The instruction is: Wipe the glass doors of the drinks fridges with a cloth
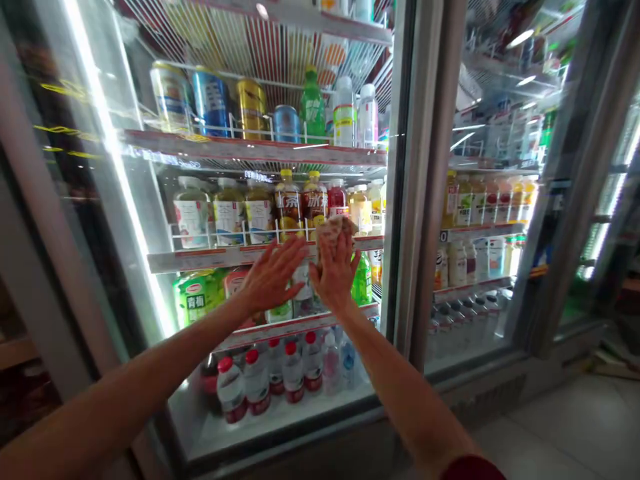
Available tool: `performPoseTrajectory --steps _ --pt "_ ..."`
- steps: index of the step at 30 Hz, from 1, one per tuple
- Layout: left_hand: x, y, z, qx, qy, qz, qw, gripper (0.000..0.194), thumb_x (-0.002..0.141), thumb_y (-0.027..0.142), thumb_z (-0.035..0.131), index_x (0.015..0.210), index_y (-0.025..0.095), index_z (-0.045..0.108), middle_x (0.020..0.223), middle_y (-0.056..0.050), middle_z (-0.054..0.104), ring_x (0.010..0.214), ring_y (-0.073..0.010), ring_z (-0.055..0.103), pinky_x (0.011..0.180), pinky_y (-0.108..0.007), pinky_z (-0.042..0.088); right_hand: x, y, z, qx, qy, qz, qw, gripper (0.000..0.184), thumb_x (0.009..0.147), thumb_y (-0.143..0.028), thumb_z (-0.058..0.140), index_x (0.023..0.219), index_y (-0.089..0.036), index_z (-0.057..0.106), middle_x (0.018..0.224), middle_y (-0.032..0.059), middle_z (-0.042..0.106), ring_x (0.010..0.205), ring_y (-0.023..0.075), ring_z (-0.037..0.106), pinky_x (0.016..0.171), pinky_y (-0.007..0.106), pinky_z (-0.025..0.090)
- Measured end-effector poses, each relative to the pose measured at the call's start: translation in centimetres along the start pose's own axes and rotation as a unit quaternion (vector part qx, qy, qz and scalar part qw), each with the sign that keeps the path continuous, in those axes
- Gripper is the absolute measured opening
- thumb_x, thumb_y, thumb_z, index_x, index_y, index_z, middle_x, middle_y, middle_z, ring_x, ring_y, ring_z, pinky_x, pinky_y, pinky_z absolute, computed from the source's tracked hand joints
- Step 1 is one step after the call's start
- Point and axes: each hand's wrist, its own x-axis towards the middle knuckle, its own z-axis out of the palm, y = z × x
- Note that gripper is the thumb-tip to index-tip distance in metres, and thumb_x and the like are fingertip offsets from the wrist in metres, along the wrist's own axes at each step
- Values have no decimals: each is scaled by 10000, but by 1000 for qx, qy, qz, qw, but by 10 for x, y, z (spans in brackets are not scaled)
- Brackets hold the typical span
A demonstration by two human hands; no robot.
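A glass door (pixel 340 393) of a lit drinks fridge stands in front of me. My right hand (pixel 336 270) presses a crumpled, pale brownish cloth (pixel 327 232) against the glass, fingers pointing up. Part of the cloth is hidden beneath the fingers. Just left of it, my left hand (pixel 275 275) is open with its fingers stretched out and nothing in it. It is at or very near the glass; I cannot tell if it touches. Behind both hands, inside the fridge, runs a shelf edge (pixel 220 259) with bottles above and below.
Brown-labelled tea bottles (pixel 289 207) stand on the middle shelf, with cans (pixel 210 100) above. Red-capped bottles (pixel 257 380) fill the bottom. A metal door frame (pixel 425 187) separates this door from another fridge section (pixel 480 247) at right. Floor tiles (pixel 550 427) show lower right.
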Motion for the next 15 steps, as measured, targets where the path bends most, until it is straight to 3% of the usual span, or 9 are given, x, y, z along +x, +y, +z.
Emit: performPoseTrajectory --steps 2,4,7,9,10,12,15 --pt "-28 -18 -12 40 23 -78 996 735 850 387 494 1443 192 107 1473 -113 254 1380 -238 176 1139 -469 147 7 9 -1 -14 -15 7 1000 515 868 -377 415 1368 -267 367 1476 106 255 1384 308 171 1076 602 168" --pt "-54 -30 -18 77 35 -142 986 751 843 389 515 1445 202 106 1478 -114 234 1379 -253 173 1140 -482 142 6 41 -5 -26 -2 37 999 497 898 -320 336 1388 -238 335 1464 119 279 1374 292 212 1077 606 159" --pt "-80 -38 -19 114 32 -176 977 761 840 394 517 1446 199 100 1483 -111 211 1377 -272 174 1137 -504 149 -5 88 -5 -46 85 134 986 525 908 -284 280 1422 -180 254 1437 173 311 1351 311 265 1029 644 217" --pt "-87 -39 -17 112 35 -174 978 756 840 405 507 1447 205 103 1490 -93 183 1375 -280 175 1143 -506 131 -20 86 1 -39 134 140 980 536 903 -277 308 1427 -190 240 1450 175 292 1359 318 245 1015 642 248" --pt "-88 -38 -16 103 41 -175 978 751 841 411 501 1448 216 102 1495 -77 163 1375 -281 171 1148 -503 113 -29 74 5 -27 132 106 985 542 899 -269 327 1429 -204 236 1463 163 274 1370 313 221 1024 631 249" --pt "-88 -38 -16 80 50 -179 979 744 847 418 490 1448 244 89 1500 -43 128 1378 -273 157 1155 -493 88 -45 37 12 7 69 -26 997 553 889 -257 370 1426 -250 236 1480 112 265 1389 281 181 1063 590 232" --pt "-95 -39 -19 75 57 -179 979 732 856 404 485 1447 254 80 1495 -42 153 1377 -252 167 1154 -480 90 -50 2 12 39 -44 -219 974 559 875 -256 418 1407 -322 258 1451 35 349 1379 226 230 1110 533 196"
